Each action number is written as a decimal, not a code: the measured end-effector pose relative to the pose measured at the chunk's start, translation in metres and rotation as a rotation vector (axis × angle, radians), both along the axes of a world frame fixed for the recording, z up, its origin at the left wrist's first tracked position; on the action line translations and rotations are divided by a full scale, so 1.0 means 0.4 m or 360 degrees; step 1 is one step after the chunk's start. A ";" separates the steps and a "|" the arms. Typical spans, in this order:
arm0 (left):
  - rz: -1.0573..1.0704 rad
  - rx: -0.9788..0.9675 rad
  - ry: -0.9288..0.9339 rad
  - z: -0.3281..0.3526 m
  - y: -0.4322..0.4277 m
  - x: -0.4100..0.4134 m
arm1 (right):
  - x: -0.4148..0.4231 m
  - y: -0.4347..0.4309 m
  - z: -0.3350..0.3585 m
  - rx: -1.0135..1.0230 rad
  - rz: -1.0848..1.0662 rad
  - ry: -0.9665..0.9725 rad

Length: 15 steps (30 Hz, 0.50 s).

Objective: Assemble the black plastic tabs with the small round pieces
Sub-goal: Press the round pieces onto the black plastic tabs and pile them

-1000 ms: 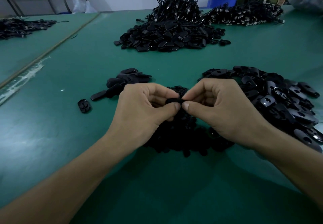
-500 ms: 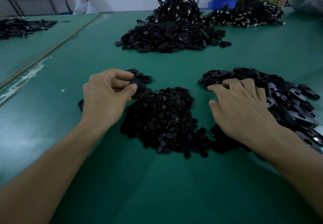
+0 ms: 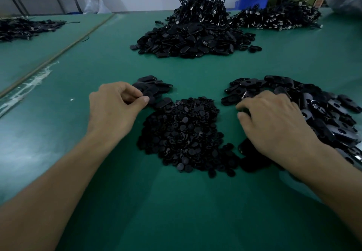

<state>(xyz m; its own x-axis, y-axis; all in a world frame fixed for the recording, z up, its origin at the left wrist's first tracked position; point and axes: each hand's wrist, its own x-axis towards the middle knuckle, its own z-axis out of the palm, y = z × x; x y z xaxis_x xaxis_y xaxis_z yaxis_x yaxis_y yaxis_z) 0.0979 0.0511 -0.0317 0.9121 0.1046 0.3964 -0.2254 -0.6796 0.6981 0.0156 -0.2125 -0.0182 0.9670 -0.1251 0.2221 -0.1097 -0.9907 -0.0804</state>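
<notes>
— What is the biggest thing there?
— One green worktop, running far back. I count six dark heaps on it, three far and three near.

— The far three?
— One tall heap of tabs and cords in the middle, one long heap at the far right, and one flat heap at the far left. One blue bin stands behind them.

— And the near three?
— On the right is a wide pile of black tabs. In the middle is a pile of small round pieces. On the left, smallest, is a little pile of tabs.

— How many hands?
— Two. The left hand is at the near edge of the little pile, its fingers curled and the thumb meeting the forefinger. I cannot tell whether they pinch a tab.

— The right hand?
— It lies palm down on the near left edge of the wide pile, fingers bent onto the tabs. Whether they hold one is hidden.
</notes>
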 end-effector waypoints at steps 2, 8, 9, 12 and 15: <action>0.0028 0.0047 0.0016 0.001 0.000 -0.003 | 0.002 -0.004 0.000 0.0070 0.0075 -0.0013; 0.0092 0.0202 0.0059 -0.003 -0.003 -0.009 | 0.004 -0.004 0.002 0.0145 0.0201 -0.0103; 0.0099 0.0175 0.0075 -0.003 -0.004 -0.010 | 0.004 -0.003 0.001 0.0174 0.0201 -0.0093; 0.0106 0.0118 0.0086 0.001 -0.008 -0.012 | 0.002 0.006 -0.001 0.0299 0.0169 -0.0042; 0.0084 0.0097 0.0025 0.003 -0.015 -0.019 | 0.001 0.005 -0.001 0.0242 0.0195 -0.0010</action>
<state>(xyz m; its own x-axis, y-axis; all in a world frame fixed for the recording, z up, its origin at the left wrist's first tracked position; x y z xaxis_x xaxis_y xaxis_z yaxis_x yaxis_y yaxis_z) 0.0904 0.0452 -0.0306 0.9121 0.1289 0.3892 -0.1774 -0.7317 0.6581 0.0161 -0.2103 -0.0185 0.9757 -0.0389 0.2156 0.0122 -0.9730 -0.2305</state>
